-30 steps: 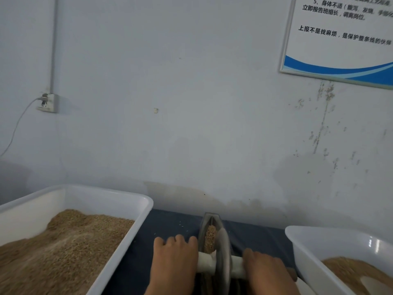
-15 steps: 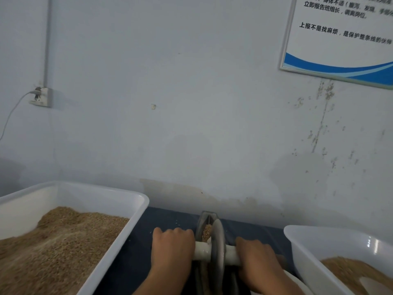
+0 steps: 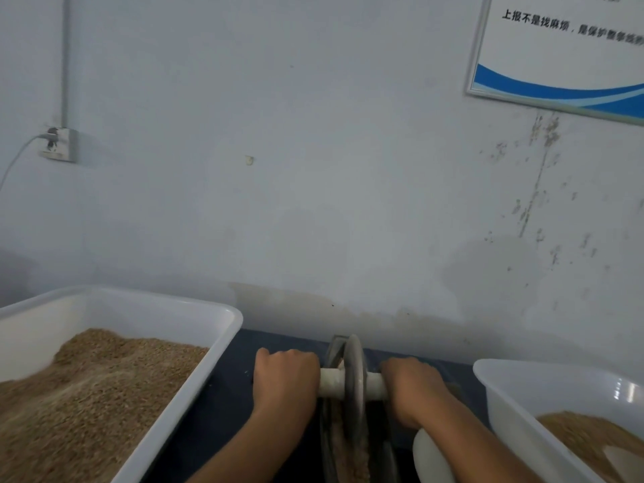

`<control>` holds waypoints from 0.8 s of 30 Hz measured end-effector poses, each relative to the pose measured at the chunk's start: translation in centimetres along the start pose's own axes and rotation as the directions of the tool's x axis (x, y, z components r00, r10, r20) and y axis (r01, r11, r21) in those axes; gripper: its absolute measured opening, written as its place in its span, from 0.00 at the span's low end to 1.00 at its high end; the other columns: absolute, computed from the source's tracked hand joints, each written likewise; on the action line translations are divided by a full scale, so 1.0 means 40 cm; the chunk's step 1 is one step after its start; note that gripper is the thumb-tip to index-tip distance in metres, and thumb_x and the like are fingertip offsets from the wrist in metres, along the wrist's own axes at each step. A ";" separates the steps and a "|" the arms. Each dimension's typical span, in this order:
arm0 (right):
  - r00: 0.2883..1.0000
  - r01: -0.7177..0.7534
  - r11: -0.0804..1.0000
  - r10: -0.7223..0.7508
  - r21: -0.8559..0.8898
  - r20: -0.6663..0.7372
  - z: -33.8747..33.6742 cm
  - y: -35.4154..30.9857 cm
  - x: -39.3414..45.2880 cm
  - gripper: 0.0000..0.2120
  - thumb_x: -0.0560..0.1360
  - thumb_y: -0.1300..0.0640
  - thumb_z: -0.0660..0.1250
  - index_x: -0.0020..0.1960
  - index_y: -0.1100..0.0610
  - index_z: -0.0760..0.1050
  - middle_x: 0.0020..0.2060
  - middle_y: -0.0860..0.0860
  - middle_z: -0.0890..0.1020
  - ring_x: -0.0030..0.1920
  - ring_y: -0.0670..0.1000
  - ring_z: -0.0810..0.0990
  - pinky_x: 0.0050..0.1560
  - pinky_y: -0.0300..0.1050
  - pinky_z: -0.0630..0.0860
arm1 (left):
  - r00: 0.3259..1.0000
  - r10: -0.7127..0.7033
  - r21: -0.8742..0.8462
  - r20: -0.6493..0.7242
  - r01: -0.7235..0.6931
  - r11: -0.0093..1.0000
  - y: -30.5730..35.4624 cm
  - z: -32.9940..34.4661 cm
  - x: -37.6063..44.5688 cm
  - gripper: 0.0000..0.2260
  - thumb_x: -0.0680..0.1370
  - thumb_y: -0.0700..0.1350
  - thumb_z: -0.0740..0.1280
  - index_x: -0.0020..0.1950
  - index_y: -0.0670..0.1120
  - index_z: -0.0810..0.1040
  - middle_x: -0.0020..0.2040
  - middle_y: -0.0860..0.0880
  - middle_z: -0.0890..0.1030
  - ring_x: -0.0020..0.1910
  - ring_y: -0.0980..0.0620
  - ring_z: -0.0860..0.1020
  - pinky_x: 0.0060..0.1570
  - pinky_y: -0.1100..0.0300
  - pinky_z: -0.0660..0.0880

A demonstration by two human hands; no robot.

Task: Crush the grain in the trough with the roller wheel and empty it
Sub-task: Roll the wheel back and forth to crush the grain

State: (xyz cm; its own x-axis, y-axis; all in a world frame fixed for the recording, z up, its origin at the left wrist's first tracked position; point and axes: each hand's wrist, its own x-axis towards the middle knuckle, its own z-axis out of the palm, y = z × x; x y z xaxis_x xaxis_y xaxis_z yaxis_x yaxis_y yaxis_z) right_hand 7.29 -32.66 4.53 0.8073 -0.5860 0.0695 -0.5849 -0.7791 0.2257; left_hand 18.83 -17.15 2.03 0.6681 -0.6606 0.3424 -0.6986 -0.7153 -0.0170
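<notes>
Scuffed pale wall (image 3: 313,169) fills most of the frame, with the dark surface (image 3: 230,395) squeezed along the bottom. At bottom centre the roller wheel (image 3: 353,378) stands upright in the trough (image 3: 329,430), up near its far end. The left hand (image 3: 284,381) and right hand (image 3: 411,388) are each wrapped round the white handle (image 3: 332,382), one on either side of the wheel.

My take for this step: keep both hands pushing evenly so the wheel doesn't tip sideways, lean weight down, and run it the full length of the trough.

The near end of the trough is cut off by the bottom edge. The grain (image 3: 348,451) in it only peeks out beside the wheel, so how crushed it is I can't tell. Both tubs, lower left (image 3: 223,329) and lower right (image 3: 501,395), are cropped too.
</notes>
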 end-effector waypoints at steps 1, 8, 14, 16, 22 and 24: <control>1.000 0.001 1.000 -0.001 -0.001 -0.003 0.001 -0.001 0.005 0.19 0.74 0.57 0.70 0.64 0.53 0.74 0.62 0.55 0.78 0.62 0.58 0.78 0.59 0.48 0.72 | 1.000 0.001 0.003 -0.001 -0.001 1.000 0.000 0.000 0.003 0.08 0.76 0.44 0.67 0.53 0.52 0.75 0.49 0.51 0.80 0.47 0.50 0.78 0.46 0.52 0.63; 1.000 0.003 1.000 -0.003 0.030 -0.019 0.013 0.007 -0.008 0.18 0.74 0.56 0.70 0.63 0.51 0.75 0.59 0.53 0.80 0.60 0.56 0.79 0.57 0.47 0.72 | 0.999 0.036 0.033 -0.032 -0.035 0.999 0.011 -0.007 0.005 0.07 0.77 0.47 0.68 0.54 0.51 0.75 0.46 0.51 0.79 0.41 0.51 0.74 0.46 0.52 0.62; 0.992 0.036 0.996 -0.025 0.084 -0.126 0.032 0.003 -0.062 0.13 0.74 0.54 0.68 0.57 0.48 0.73 0.56 0.49 0.81 0.58 0.55 0.78 0.53 0.48 0.69 | 0.995 0.020 0.023 -0.093 -0.018 1.000 0.015 0.001 -0.039 0.10 0.75 0.48 0.69 0.54 0.51 0.72 0.46 0.51 0.77 0.42 0.50 0.74 0.44 0.53 0.61; 0.983 0.042 0.994 -0.022 0.104 -0.185 0.039 -0.001 -0.082 0.10 0.75 0.54 0.65 0.56 0.47 0.72 0.55 0.49 0.81 0.56 0.54 0.79 0.51 0.49 0.67 | 0.992 0.008 -0.001 -0.122 -0.008 1.000 0.015 0.005 -0.059 0.12 0.73 0.48 0.70 0.53 0.52 0.72 0.47 0.52 0.76 0.44 0.51 0.75 0.44 0.53 0.61; 0.966 0.030 0.990 0.007 0.140 -0.259 0.056 -0.012 -0.123 0.06 0.77 0.55 0.62 0.49 0.47 0.65 0.52 0.48 0.81 0.55 0.54 0.79 0.45 0.49 0.62 | 0.985 0.019 -0.001 -0.173 -0.019 1.000 0.016 -0.006 -0.108 0.13 0.73 0.49 0.69 0.54 0.53 0.69 0.49 0.53 0.76 0.46 0.51 0.75 0.46 0.54 0.62; 0.957 0.024 0.990 0.018 0.142 -0.288 0.065 -0.015 -0.133 0.06 0.77 0.55 0.62 0.49 0.47 0.66 0.51 0.47 0.81 0.53 0.53 0.79 0.44 0.49 0.61 | 0.983 0.017 0.000 -0.182 -0.018 1.000 0.017 -0.008 -0.125 0.12 0.73 0.49 0.69 0.54 0.54 0.69 0.48 0.53 0.76 0.46 0.51 0.75 0.46 0.54 0.62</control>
State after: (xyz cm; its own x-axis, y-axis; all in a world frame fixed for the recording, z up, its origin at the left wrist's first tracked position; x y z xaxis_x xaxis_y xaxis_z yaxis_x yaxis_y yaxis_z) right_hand 3.14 -29.67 1.50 0.7848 -0.5110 0.3507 -0.5707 -0.8165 0.0872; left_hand 14.93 -14.25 0.59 0.5979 -0.6204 0.5076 -0.7105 -0.7033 -0.0227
